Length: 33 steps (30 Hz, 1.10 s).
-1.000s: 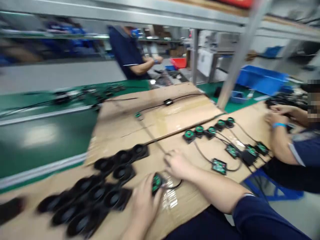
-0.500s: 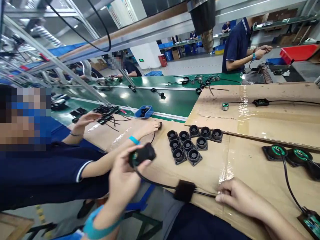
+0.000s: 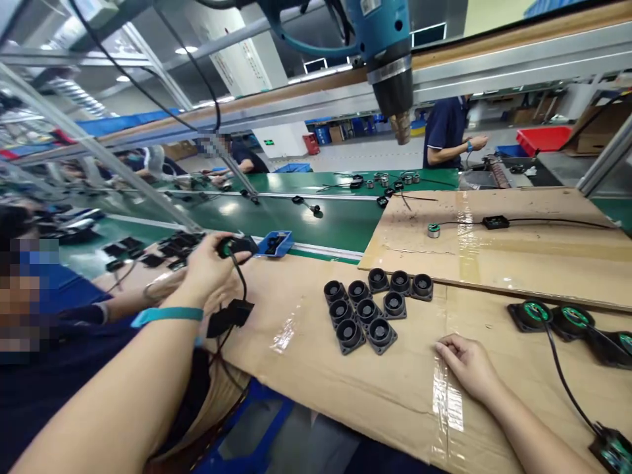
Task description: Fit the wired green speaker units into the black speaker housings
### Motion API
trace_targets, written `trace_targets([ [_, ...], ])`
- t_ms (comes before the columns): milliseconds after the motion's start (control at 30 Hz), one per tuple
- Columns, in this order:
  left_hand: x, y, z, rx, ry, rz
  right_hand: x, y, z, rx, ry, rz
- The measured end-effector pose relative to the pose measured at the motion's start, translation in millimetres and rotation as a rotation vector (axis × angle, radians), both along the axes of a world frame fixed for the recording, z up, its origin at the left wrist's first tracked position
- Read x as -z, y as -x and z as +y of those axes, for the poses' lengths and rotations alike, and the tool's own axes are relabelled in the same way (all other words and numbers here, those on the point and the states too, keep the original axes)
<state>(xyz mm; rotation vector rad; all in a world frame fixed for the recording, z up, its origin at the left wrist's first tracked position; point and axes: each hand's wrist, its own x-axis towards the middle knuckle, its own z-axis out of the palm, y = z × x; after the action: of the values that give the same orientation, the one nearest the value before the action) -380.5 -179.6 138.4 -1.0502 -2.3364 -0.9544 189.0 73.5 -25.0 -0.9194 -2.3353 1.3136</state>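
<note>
My left hand [image 3: 205, 273], with a teal band at the wrist, is stretched to the left and closed around a black housing [image 3: 241, 247] with a bit of green circuit board showing. From it a black cable [image 3: 241, 280] hangs down to a small black box [image 3: 231, 317] dangling below the hand. My right hand [image 3: 467, 363] rests on the cardboard [image 3: 316, 368] with fingers curled in and nothing visible in them. Just beyond it stand several black square-flanged housings [image 3: 366, 309] in rough rows.
A co-worker [image 3: 44, 368] sits close on the left, one arm behind mine. A blue bin [image 3: 276, 243] stands near the green belt [image 3: 336, 227]. Wired housings [image 3: 536, 315] lie at right. A power drill [image 3: 390, 66] hangs overhead.
My left hand has moved left and away with the housing, its cable and box swinging along. The cable has left my right hand, which stays nearly in place on the cardboard.
</note>
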Motion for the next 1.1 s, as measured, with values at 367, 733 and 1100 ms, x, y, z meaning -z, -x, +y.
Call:
trace_targets([
  [367,134.2,-24,97,-0.006,0.406,-0.245,-37.5,30,67,0.051,-0.235,0.034],
  [733,71.1,-136,141,0.437,0.362,0.058,-90.3,197,254,0.095,-0.675,-0.518],
  [1100,86.0,-333,260,0.773,0.566,0.041,-110.3,66,147,0.268,-0.494,-0.087],
])
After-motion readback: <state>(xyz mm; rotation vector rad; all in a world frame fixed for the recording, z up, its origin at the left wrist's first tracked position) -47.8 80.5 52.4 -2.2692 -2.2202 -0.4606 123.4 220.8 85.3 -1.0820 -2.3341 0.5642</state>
